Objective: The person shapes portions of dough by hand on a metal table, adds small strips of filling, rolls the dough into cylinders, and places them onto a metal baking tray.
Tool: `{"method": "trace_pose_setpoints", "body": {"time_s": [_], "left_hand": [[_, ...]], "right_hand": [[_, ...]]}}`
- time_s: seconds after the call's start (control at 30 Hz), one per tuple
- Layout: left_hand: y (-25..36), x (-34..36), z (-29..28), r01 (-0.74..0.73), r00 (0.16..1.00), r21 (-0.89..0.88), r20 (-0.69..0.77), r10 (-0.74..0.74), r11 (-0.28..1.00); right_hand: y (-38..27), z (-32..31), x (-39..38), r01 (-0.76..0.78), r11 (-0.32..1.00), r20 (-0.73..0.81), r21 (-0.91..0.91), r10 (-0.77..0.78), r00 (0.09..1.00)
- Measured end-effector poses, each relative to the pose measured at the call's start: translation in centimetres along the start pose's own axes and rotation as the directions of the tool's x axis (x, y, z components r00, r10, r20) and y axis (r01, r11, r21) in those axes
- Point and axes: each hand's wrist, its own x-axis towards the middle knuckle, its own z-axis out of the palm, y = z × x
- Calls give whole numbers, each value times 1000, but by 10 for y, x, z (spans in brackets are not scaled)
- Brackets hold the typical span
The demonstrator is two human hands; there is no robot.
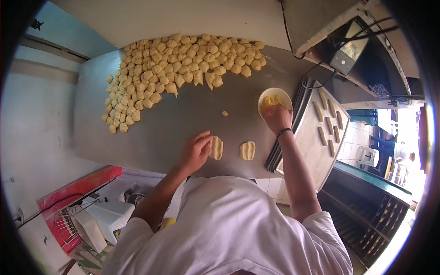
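Currently, right hand (pixel 278 120) in bowl (pixel 275 91), grip unclear, left hand (pixel 194 154) loosely curled by dough (pixel 217 149)

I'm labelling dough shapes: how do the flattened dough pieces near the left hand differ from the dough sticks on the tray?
The flattened dough pieces are broad; the dough sticks are long and slim. There are only two flattened pieces, but several sticks. The flattened pieces lie on the metal table; the sticks lie on the tray. Both are pale.
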Motion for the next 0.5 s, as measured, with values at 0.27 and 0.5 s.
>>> {"method": "trace_pose_setpoints", "body": {"time_s": [0.27,0.5], "left_hand": [[76,99,7,-273,959,16,-76,273,962],[104,68,39,-466,885,207,120,450,860]], "right_hand": [[-3,-39,-37,-248,358,282,900,-46,958],[-9,-25,-111,-338,293,418,894,-282,864]]}}
